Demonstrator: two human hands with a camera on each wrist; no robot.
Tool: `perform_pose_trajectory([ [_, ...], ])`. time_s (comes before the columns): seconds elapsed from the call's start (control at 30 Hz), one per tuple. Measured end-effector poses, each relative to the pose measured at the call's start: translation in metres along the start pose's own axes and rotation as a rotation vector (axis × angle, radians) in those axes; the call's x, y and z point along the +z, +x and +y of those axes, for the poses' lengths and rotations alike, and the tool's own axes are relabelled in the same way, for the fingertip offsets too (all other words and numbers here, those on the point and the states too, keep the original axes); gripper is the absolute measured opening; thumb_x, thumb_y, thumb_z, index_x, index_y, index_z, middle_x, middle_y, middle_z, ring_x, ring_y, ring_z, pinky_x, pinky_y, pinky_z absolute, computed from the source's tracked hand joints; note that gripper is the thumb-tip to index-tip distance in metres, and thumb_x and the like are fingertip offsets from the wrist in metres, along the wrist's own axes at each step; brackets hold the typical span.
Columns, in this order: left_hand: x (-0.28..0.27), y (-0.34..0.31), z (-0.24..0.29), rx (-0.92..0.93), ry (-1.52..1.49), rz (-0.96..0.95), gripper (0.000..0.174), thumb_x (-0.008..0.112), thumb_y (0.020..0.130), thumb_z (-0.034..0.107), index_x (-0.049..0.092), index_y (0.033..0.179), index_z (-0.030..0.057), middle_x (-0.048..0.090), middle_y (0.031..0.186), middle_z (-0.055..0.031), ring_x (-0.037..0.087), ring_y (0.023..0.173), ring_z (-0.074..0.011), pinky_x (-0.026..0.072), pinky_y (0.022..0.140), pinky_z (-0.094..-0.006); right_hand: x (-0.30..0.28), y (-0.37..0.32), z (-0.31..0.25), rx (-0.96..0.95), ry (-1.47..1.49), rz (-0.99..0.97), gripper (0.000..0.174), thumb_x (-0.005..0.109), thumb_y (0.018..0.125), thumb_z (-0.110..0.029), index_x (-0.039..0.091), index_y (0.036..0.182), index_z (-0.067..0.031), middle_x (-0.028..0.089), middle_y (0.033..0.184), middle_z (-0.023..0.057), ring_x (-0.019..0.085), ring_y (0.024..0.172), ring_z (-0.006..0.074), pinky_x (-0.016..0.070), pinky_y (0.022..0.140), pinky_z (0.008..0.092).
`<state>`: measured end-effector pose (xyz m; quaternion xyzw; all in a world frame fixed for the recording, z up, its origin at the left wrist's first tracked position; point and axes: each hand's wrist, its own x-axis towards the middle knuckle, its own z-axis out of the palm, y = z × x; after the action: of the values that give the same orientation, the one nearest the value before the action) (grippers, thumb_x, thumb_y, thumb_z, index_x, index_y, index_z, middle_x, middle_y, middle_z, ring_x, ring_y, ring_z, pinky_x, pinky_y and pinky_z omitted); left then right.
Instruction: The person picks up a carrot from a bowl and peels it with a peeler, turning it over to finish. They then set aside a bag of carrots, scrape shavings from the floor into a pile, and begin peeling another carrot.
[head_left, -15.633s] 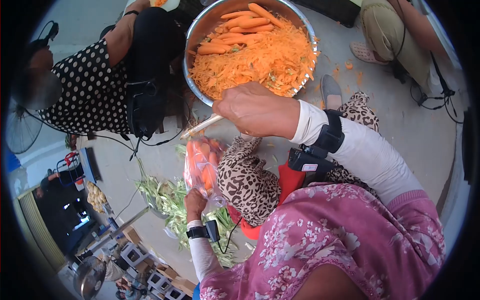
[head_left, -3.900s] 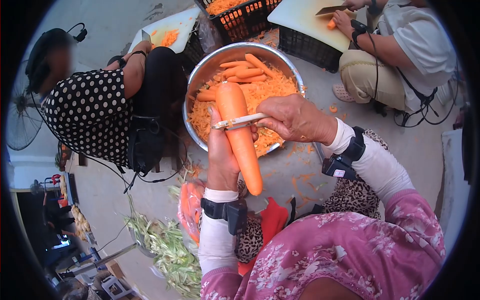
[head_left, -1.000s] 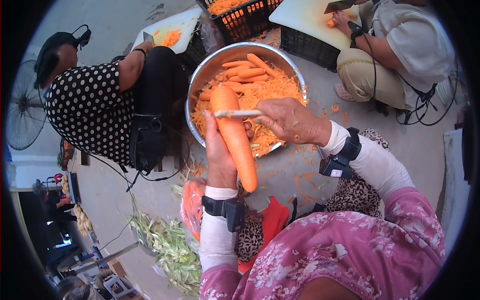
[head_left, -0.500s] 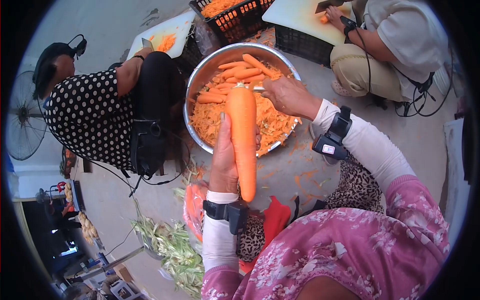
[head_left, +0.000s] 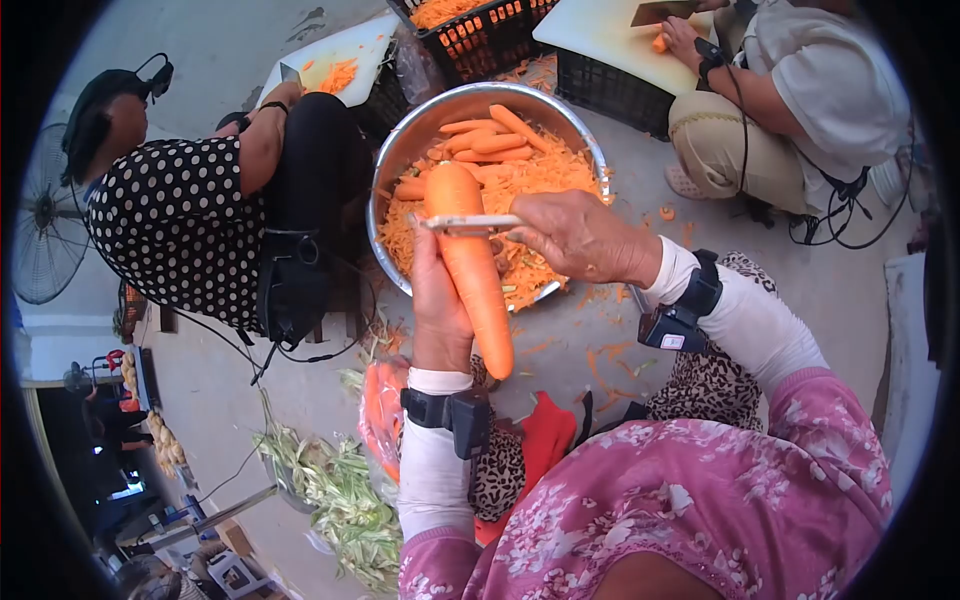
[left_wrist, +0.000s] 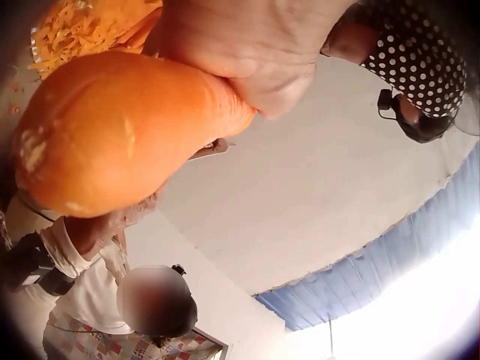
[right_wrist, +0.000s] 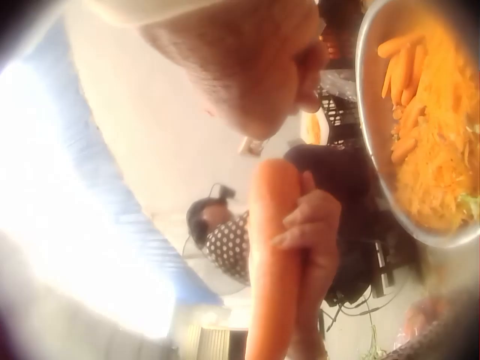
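Observation:
A large orange carrot (head_left: 474, 290) slants over the near side of a metal basin (head_left: 384, 165). My left hand (head_left: 440, 310) grips it from beneath and the left, its fingers wrapped around it also in the right wrist view (right_wrist: 311, 240). My right hand (head_left: 590, 238) holds the handle of a pale peeler (head_left: 470, 222), which lies across the carrot's upper part. In the left wrist view the thick end of the carrot (left_wrist: 97, 135) fills the left side. Shredded peel and several smaller carrots (head_left: 490, 143) lie in the basin.
A plastic bag of carrots (head_left: 382, 415) and a heap of green-white leaves (head_left: 350, 510) lie on the floor at the left. People sit on both sides at cutting boards (head_left: 600, 45), and a black crate (head_left: 480, 42) stands behind the basin. Peel scraps litter the floor.
Since 15.6 seconds ago, my left hand has left the bag and come up with a carrot. Half a second ago the peeler was by the carrot's top; it now lies lower across it, and the carrot tilts more.

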<state>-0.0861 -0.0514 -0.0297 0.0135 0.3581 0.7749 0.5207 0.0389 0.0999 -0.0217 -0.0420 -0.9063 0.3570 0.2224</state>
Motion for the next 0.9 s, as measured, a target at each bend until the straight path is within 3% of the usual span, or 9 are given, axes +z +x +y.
perform_pose_trajectory([
  [0.1,0.009,-0.003,-0.001,-0.02,0.035,0.057,0.057,0.035,0.094,0.057,0.052,0.111,0.0048,0.06,0.087,-0.011,0.061,0.07,-0.0201,0.0544,0.061,-0.0315,0.001,-0.007,-0.012,-0.05,0.04,-0.064,0.016,0.055,0.088,-0.019,0.048,0.086,-0.0057,0.055,0.072,0.0166,0.057,0.069,0.0388,0.0438,0.06,0.0487],
  [0.3,0.006,-0.007,-0.007,-0.051,0.087,0.019,0.055,0.037,0.096,0.052,0.051,0.115,0.0028,0.059,0.086,-0.0114,0.059,0.069,-0.0206,0.0522,0.061,-0.0306,-0.003,0.005,0.017,0.014,-0.089,0.063,0.015,0.055,0.088,-0.017,0.048,0.086,-0.0037,0.052,0.068,0.0169,0.054,0.066,0.0406,0.0423,0.057,0.0463],
  [0.37,0.013,-0.014,-0.007,-0.089,0.103,-0.005,0.055,0.037,0.096,0.052,0.051,0.115,0.0023,0.059,0.087,-0.0116,0.059,0.068,-0.0207,0.0512,0.061,-0.0303,-0.006,0.008,0.046,0.254,-0.34,-0.034,0.016,0.054,0.089,-0.018,0.05,0.086,-0.0025,0.054,0.069,0.0194,0.055,0.068,0.0414,0.0421,0.058,0.0474],
  [0.47,0.022,-0.014,-0.007,-0.043,0.099,-0.145,0.058,0.037,0.095,0.054,0.051,0.113,0.0014,0.057,0.085,-0.0119,0.056,0.071,-0.0212,0.0474,0.06,-0.0297,-0.001,0.003,0.068,0.352,-0.247,-0.092,0.019,0.053,0.089,-0.019,0.051,0.085,-0.0008,0.055,0.071,0.0214,0.055,0.068,0.041,0.0416,0.059,0.0467],
  [0.5,0.02,-0.011,-0.006,-0.029,0.083,-0.139,0.058,0.037,0.095,0.054,0.051,0.113,0.0014,0.057,0.085,-0.0119,0.056,0.071,-0.0212,0.0474,0.06,-0.0297,-0.004,0.007,0.063,0.339,-0.253,-0.108,0.019,0.053,0.089,-0.019,0.051,0.085,-0.0008,0.055,0.071,0.0214,0.055,0.068,0.041,0.0416,0.059,0.0467],
  [0.57,0.016,-0.008,-0.002,-0.051,-0.087,-0.049,0.059,0.037,0.094,0.057,0.052,0.107,0.0013,0.055,0.082,-0.0109,0.054,0.072,-0.0209,0.0469,0.059,-0.03,-0.012,0.012,0.054,0.311,-0.125,0.152,0.021,0.054,0.089,-0.019,0.051,0.083,0.0002,0.054,0.07,0.0218,0.054,0.065,0.0399,0.0409,0.057,0.0444],
  [0.6,0.013,-0.007,0.0,-0.045,-0.089,-0.045,0.059,0.037,0.094,0.057,0.052,0.107,0.0013,0.055,0.082,-0.0109,0.054,0.072,-0.0209,0.0469,0.059,-0.03,-0.015,0.013,0.044,0.309,-0.077,0.161,0.021,0.054,0.089,-0.018,0.05,0.083,0.0008,0.054,0.07,0.0206,0.052,0.063,0.0387,0.0402,0.056,0.0428],
  [0.83,0.004,-0.002,0.004,-0.012,-0.131,0.057,0.056,0.037,0.094,0.057,0.053,0.102,0.0044,0.056,0.081,-0.0106,0.056,0.069,-0.0214,0.0487,0.059,-0.0324,0.006,-0.011,-0.014,-0.088,0.1,-0.087,0.019,0.055,0.089,-0.021,0.047,0.085,-0.0043,0.054,0.073,0.0171,0.056,0.069,0.0401,0.0438,0.059,0.0475],
  [0.9,0.009,-0.004,0.006,0.012,-0.072,0.13,0.055,0.037,0.094,0.057,0.053,0.103,0.005,0.057,0.081,-0.0105,0.057,0.067,-0.0218,0.0495,0.058,-0.0332,0.007,-0.011,-0.018,-0.085,0.085,-0.095,0.018,0.055,0.089,-0.021,0.046,0.086,-0.0049,0.054,0.073,0.0165,0.056,0.069,0.0398,0.0437,0.059,0.0477],
])
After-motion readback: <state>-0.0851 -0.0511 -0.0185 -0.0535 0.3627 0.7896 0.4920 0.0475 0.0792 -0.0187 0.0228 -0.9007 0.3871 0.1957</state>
